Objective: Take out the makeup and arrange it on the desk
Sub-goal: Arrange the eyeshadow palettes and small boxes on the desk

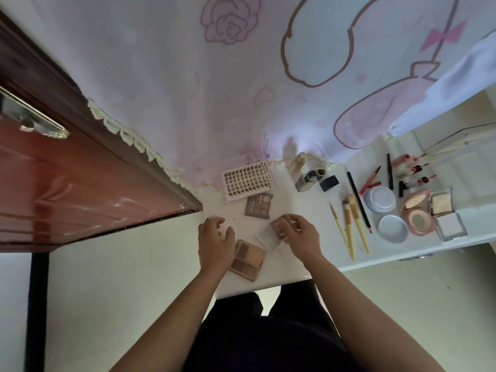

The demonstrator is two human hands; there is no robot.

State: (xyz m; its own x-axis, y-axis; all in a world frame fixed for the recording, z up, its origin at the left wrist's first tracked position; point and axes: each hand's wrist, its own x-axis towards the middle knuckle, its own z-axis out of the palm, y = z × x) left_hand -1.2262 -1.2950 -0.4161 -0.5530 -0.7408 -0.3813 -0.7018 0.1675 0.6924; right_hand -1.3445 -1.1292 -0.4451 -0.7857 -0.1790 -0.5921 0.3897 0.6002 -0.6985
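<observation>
On the white desk (284, 281) my left hand (214, 244) hovers with its fingers bent and apart, its thumb at the edge of a tan eyeshadow palette (248, 260) that lies open near the front edge. My right hand (303, 236) pinches the top of a clear plastic case (271, 236) with pinkish contents, tilted just above the desk. Behind the hands lie a dark eyeshadow palette (259, 205) and a tray of false lashes (249, 181). Whether my left fingertips touch anything small is unclear.
To the right lie yellow-handled brushes (351, 226), a black pencil (359, 202), a white jar (379, 198) and its lid (393, 228), a pink compact (417, 218), square highlighters (441, 204), lip glosses (413, 170) and a foundation bottle (306, 181). A curtain hangs behind; a wooden door (67, 183) stands at the left.
</observation>
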